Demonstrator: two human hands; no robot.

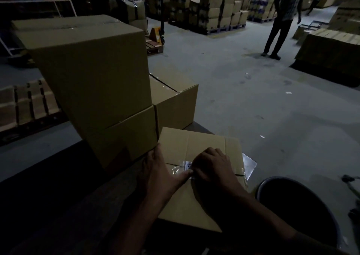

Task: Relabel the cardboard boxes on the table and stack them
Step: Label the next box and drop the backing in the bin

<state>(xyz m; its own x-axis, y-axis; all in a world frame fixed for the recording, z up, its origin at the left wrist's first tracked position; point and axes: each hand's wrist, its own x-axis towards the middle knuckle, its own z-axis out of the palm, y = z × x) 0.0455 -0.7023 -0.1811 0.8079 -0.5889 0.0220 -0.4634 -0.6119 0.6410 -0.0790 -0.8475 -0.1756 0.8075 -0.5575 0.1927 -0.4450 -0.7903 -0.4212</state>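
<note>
A cardboard box (196, 145) lies on the dark table (48, 167) in front of me, its taped top seam facing up. A small white barcode label (188, 165) sits on that seam. My right hand (211, 167) covers the label's right part, fingers curled down on it. My left hand (158, 172) rests flat on the box's left edge, its thumb stretched to the label's lower corner. To the left stands a stack of two closed boxes, the upper one (87, 63) large, the lower one (124, 137) beneath it. A third box (175, 102) stands behind.
A dark round bin (300, 202) stands at the right of the table. A clear plastic sheet (250, 165) pokes out beyond the box. A person (282, 18) stands on the concrete floor far right. Pallets of cartons (214, 7) and a pallet jack (157, 32) fill the background.
</note>
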